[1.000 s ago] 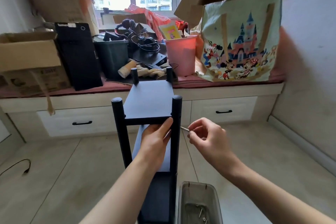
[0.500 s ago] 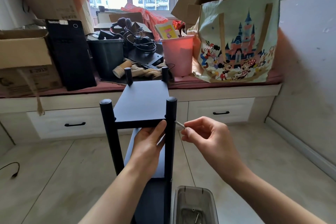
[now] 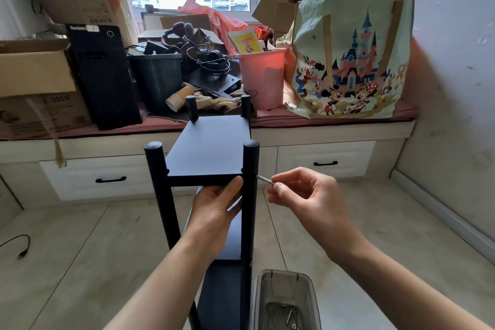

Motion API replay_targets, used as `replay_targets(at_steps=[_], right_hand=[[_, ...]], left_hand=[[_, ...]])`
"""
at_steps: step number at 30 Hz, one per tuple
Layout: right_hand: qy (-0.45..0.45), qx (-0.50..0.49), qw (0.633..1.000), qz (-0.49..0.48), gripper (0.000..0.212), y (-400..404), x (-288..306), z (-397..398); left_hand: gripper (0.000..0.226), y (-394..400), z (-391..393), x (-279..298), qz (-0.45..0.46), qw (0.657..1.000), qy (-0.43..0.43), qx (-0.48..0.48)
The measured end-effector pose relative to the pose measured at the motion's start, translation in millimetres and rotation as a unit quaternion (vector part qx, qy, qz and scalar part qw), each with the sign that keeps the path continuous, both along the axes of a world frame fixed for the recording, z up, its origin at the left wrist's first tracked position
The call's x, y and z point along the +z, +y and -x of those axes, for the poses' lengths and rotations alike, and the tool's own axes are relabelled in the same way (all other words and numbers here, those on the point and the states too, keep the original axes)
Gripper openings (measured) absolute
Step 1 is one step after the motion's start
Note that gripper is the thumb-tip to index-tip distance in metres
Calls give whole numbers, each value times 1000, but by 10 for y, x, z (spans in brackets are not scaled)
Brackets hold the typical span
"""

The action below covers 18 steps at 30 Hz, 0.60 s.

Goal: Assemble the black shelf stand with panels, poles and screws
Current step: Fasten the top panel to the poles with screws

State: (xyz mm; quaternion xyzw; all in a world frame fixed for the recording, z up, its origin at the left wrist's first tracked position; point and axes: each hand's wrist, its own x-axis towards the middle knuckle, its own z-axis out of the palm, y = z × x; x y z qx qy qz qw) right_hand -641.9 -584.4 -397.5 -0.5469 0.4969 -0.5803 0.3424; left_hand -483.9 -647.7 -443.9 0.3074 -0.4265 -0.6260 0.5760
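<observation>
The black shelf stand (image 3: 211, 147) stands upright on the floor in front of me, its top panel set between black poles. My left hand (image 3: 217, 206) reaches under the front edge of the top panel, thumb up against the edge beside the front right pole (image 3: 250, 169). My right hand (image 3: 308, 195) pinches a thin silver screw (image 3: 263, 179) between thumb and fingers. The screw's tip touches the outer side of the front right pole at panel height. Lower panels show below, partly hidden by my left arm.
A clear plastic tub (image 3: 286, 300) with loose screws sits on the floor just right of the stand's base. Behind is a window bench (image 3: 334, 131) crowded with cardboard boxes, a black computer tower (image 3: 104, 75), a pink bin (image 3: 263, 78) and a cartoon-print bag (image 3: 351, 56). A cable (image 3: 18, 245) lies left.
My right hand has brought the screw left until its tip meets the front right pole. The view has shifted slightly; my left hand stays under the top panel.
</observation>
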Motion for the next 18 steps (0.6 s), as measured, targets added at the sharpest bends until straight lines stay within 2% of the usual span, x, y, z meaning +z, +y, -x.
replay_targets(at_steps=[7, 11, 13, 18], right_hand=[[35, -2, 999, 7, 10, 7, -24, 0], [24, -6, 1000, 12, 11, -17, -34, 10], [9, -6, 1000, 10, 13, -35, -29, 3], [-26, -8, 1000, 0, 12, -120, -11, -9]], left_hand=[[29, 39, -14, 23, -10, 1000, 1, 0], [31, 43, -4, 46, -34, 999, 20, -1], [39, 50, -6, 78, -50, 998, 29, -8], [34, 59, -8, 204, -98, 989, 111, 27]])
